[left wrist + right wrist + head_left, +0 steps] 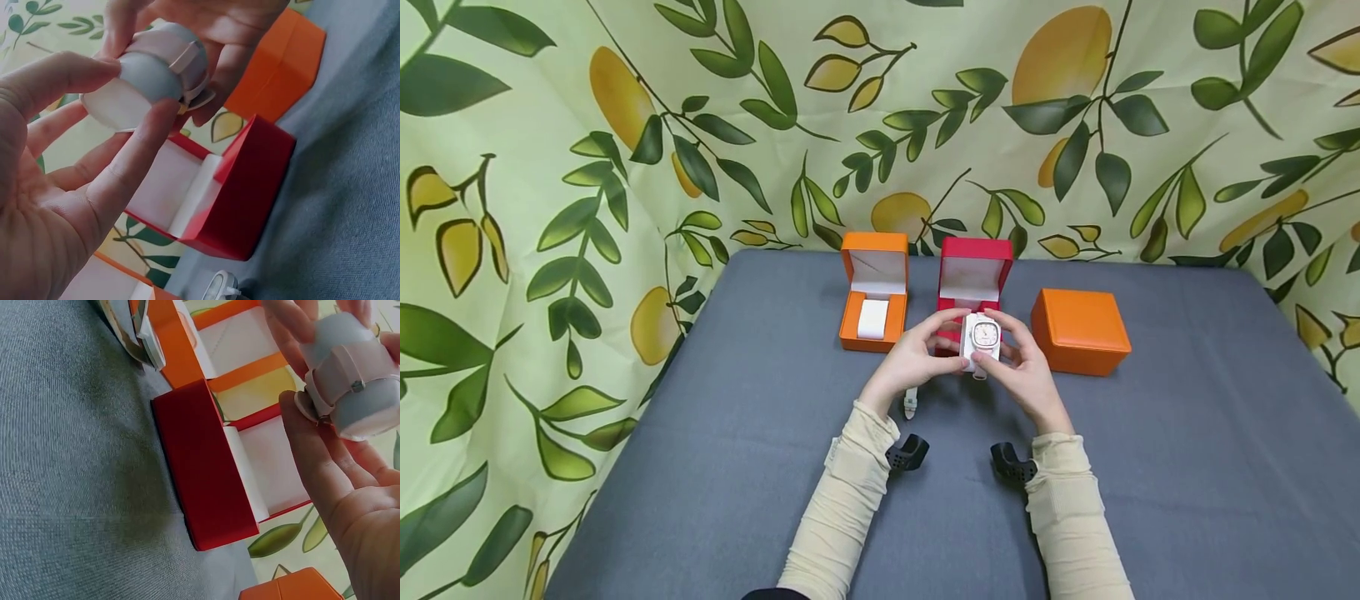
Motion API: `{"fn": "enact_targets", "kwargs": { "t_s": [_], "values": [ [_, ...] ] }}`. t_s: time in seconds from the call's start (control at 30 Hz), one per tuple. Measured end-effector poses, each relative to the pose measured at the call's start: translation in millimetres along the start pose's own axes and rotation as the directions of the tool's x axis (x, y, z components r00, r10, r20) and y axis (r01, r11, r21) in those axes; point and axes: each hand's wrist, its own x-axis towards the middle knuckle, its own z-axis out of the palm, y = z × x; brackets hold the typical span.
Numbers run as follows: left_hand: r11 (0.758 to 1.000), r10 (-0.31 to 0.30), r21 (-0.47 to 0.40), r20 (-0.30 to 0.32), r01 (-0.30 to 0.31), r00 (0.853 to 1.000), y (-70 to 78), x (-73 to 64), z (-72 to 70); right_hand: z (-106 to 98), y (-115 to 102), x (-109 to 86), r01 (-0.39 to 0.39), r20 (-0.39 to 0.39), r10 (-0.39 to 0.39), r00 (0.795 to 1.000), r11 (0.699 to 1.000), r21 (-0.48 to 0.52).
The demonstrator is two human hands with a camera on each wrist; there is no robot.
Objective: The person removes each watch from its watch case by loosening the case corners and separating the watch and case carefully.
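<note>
Here, my left hand (912, 360) and right hand (1028, 373) both pinch the white cushion (147, 76), the watch (985, 335) strapped round it, above the desk (737, 433) near the open red box (203, 469).

Cream, wrinkled sleeves (844, 510) reach both wrists, where black, curved, perforated pieces (912, 452) jut from the cuffs.

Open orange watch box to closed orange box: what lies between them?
The head view shows the open red box, with the square-faced watch held in front on a white cushion.
</note>
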Motion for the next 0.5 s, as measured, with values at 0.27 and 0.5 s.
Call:
{"fn": "enact_targets", "kwargs": {
  "t_s": [0.27, 0.5],
  "values": [
    [1.0, -0.024, -0.003, -0.004, 0.024, 1.0, -0.2, -0.1, -3.3, -0.1, -0.5, 0.7, 0.006, -0.01, -0.006, 1.0, 0.999, 0.035],
    [0.999, -0.047, -0.008, 0.001, 0.047, 0.999, 13.0, -6.1, -5.1, -0.9, 0.6, 0.9, 0.014, -0.009, -0.013, 1.0, 0.998, 0.056]
  ]
}}
